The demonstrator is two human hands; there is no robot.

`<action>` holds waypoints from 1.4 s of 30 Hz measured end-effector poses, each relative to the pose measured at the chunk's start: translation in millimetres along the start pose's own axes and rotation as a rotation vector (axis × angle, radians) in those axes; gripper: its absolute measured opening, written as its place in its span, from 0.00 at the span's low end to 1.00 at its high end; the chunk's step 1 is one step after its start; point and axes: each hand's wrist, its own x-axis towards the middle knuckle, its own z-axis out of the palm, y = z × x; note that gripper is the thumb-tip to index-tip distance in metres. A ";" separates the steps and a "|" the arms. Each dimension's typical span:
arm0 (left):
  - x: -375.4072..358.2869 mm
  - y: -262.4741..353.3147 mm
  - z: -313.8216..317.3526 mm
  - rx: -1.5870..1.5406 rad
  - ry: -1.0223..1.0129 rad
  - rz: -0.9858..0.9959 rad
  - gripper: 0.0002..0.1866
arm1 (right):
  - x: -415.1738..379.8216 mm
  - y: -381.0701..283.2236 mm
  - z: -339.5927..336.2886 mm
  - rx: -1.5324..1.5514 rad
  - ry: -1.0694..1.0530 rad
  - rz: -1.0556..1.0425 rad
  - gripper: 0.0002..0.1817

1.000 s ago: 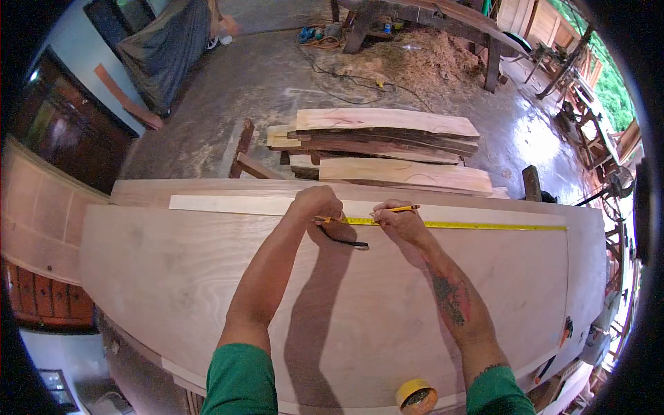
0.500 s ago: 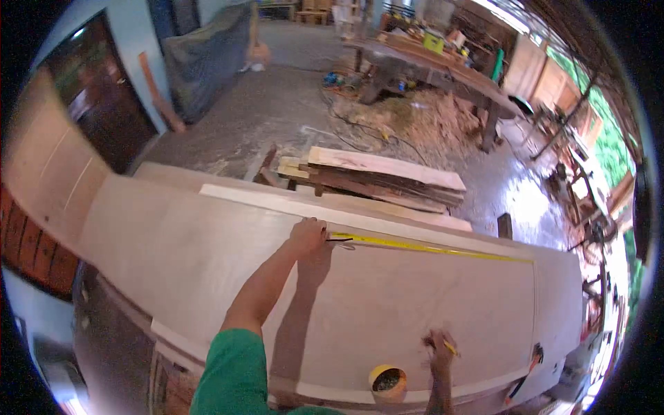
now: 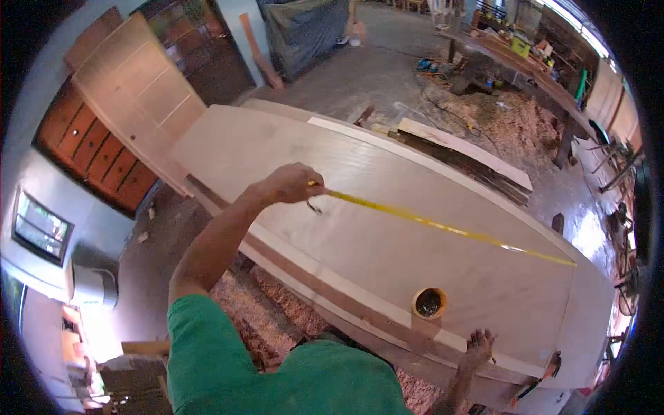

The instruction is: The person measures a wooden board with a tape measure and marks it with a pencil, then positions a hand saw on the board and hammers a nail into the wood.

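My left hand is closed around the case end of a tape measure, above the pale wooden panel. The yellow tape stretches from it across the panel to a thin line near the right end. A short dark strap hangs below that hand. My right hand is over the panel's near edge, its fingers pointing away from me. A thin pencil shows beside its fingers; the grip is partly blurred. Between my hands, nearer the right one, stands a round yellow container with dark contents.
An orange-and-black tool lies at the panel's near right corner. Rough planks lie beyond the far edge. A cluttered workbench stands behind, above wood shavings. A door panel leans at the left.
My left hand has come back toward me and lifted with the tape measure, so the tape now runs diagonally. My right hand has shifted toward the near edge. The head view has turned left.
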 end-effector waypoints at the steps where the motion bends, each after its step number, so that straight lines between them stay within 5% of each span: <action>1: -18.2 17.2 -6.7 0.013 -0.052 0.000 0.13 | -1.2 -3.3 22.3 -0.003 -0.018 0.007 0.24; 4: -78.1 67.5 -9.3 -0.107 -0.146 -0.120 0.15 | -20.7 -20.4 96.0 0.302 0.067 0.007 0.28; 7: -122.2 106.5 4.0 -0.135 -0.274 -0.152 0.15 | -11.5 -42.9 104.7 0.473 -0.121 -0.081 0.30; 9: -140.0 98.4 52.7 -0.297 -0.362 -0.122 0.16 | -18.4 -64.3 115.7 0.689 0.066 -0.192 0.31; 10: -146.9 98.6 70.0 -0.370 -0.384 -0.089 0.16 | -9.1 -62.1 97.9 0.693 0.061 -0.202 0.31; 12: -154.5 100.2 84.9 -0.414 -0.328 0.010 0.17 | 25.0 -52.3 29.0 0.210 -0.057 -0.617 0.26; 14: -168.3 95.0 100.8 -0.464 -0.310 0.144 0.17 | 24.3 -50.4 2.5 0.164 -0.204 -0.598 0.21; 17: -170.9 53.7 134.8 -0.564 -0.429 0.016 0.18 | -35.2 -23.3 24.4 0.239 0.060 -0.480 0.10; 20: -172.1 6.0 121.8 -0.546 -0.552 0.002 0.18 | -73.9 24.5 60.8 0.154 0.330 -0.474 0.17; 24: -181.3 -131.6 181.9 -0.281 -0.526 0.357 0.18 | -114.3 56.7 135.0 0.251 0.648 -0.331 0.22; 26: -187.7 -178.4 211.6 -0.659 -0.936 -0.003 0.30 | -105.0 80.3 138.5 0.240 0.686 -0.304 0.22; 30: -170.6 -183.8 190.1 -0.396 -0.806 0.076 0.22 | -116.7 104.7 151.1 0.167 0.767 -0.341 0.20; 35: -138.1 -106.8 112.5 -0.262 -0.718 0.104 0.22 | -95.8 117.7 119.7 0.071 0.709 -0.282 0.15; 37: -133.4 -93.0 121.8 -0.273 -0.691 0.093 0.21 | -47.7 151.7 55.4 -0.071 0.838 -0.352 0.12; 41: -123.3 -83.9 151.5 -0.276 -0.695 0.059 0.21 | -75.5 133.0 83.8 -0.279 0.666 -0.591 0.11; 42: -124.7 -78.5 152.1 -0.313 -0.651 0.053 0.21 | -79.7 117.5 95.3 -0.127 0.732 -0.410 0.12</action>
